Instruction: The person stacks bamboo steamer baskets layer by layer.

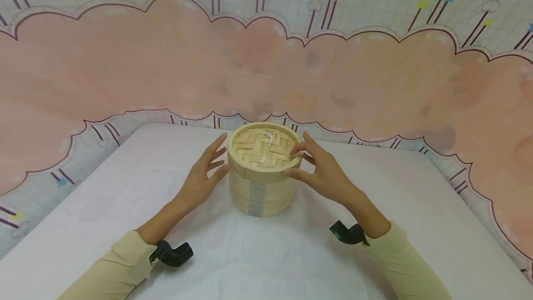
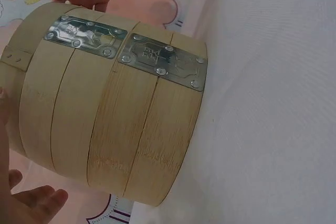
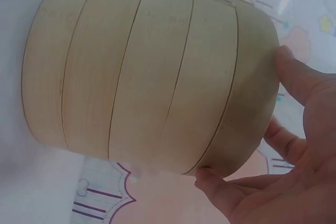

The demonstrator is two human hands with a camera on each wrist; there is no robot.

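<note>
A round bamboo steamer (image 1: 262, 198) stands upright on the white table, its woven lid (image 1: 258, 152) on top with a small pale loop at the middle. Metal plates (image 2: 163, 61) are riveted across the bands of its side. My right hand (image 1: 325, 170) holds the lid's rim at the right, the thumb in front and a bent finger over the edge; the right wrist view shows another fingertip at the lid's lower seam. On the other side, my left hand (image 1: 200, 175) is held with fingers spread, its thumb tip close to the lid's rim.
The white tabletop (image 1: 250, 263) spreads around the steamer. Behind it hangs a pink and white patterned cloth (image 1: 266, 68). Each wrist carries a black camera, one on the left (image 1: 172, 253) and one on the right (image 1: 349, 234), low over the table.
</note>
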